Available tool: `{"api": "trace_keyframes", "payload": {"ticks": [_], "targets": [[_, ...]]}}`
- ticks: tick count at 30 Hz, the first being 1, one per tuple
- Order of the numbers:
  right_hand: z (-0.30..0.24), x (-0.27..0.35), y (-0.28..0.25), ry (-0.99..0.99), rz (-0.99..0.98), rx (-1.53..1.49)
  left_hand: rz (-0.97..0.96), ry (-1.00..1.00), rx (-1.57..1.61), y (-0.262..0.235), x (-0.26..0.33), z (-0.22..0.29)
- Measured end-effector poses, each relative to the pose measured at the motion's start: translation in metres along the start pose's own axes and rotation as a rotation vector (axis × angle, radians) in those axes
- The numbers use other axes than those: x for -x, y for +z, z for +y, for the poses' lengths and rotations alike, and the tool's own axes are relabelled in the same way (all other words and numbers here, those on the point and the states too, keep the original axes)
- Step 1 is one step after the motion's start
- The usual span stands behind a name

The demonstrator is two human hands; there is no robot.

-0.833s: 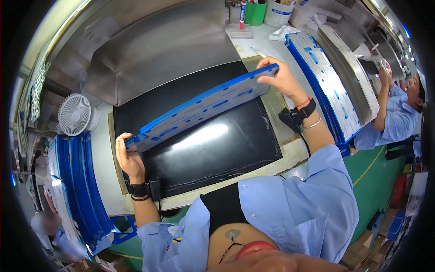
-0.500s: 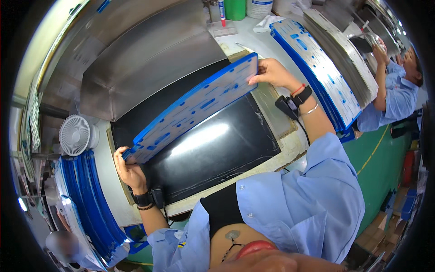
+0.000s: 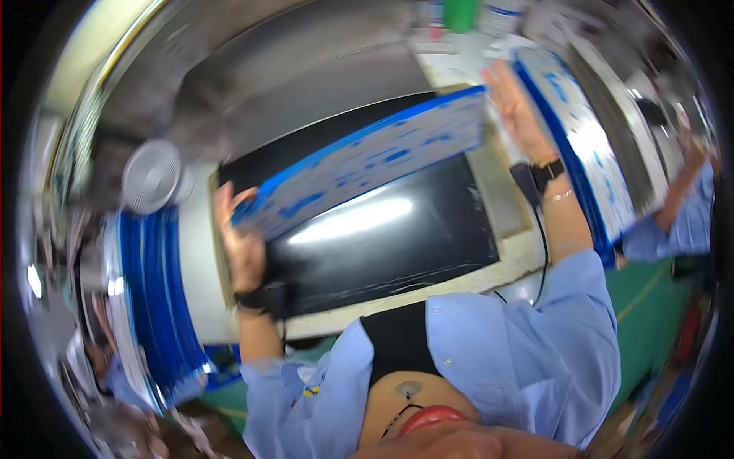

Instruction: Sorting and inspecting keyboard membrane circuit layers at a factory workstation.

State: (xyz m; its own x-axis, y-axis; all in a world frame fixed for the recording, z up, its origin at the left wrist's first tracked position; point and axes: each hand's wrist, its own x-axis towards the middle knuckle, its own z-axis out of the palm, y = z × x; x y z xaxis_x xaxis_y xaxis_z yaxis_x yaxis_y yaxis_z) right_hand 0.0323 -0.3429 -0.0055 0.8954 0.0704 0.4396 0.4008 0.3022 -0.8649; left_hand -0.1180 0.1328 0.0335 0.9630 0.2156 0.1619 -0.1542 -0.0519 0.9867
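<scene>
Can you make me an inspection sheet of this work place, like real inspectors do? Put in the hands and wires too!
Surface: black mat with a bright reflection, on a pale table.
Main thing: blue-edged panel, tilted over the mat; contact with the mat unclear.
Clutter: green cup and pale container beyond the mat; small fan at left.
Left hand: at the panel's left end; blurred, grip unclear.
Right hand: open beside the right end; contact unclear.
Cables: black cable hanging by the right forearm.
Surroundings: blue stacks on both sides, green floor, co-worker's sleeve at right.
</scene>
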Motion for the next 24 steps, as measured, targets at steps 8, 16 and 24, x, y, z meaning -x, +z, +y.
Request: {"api": "trace_keyframes", "payload": {"ticks": [8,16,24], "targets": [[0.001,0.018,0.047,0.147,-0.005,0.214,0.073,0.160,-0.097,-0.004,0.007,-0.008],[-0.002,0.005,0.084,-0.038,0.060,0.207,0.052,0.058,0.167,0.005,-0.004,-0.013],[-0.089,-0.025,0.110,-0.243,-0.284,0.854,0.087,0.007,0.264,0.000,-0.008,-0.003]]}}
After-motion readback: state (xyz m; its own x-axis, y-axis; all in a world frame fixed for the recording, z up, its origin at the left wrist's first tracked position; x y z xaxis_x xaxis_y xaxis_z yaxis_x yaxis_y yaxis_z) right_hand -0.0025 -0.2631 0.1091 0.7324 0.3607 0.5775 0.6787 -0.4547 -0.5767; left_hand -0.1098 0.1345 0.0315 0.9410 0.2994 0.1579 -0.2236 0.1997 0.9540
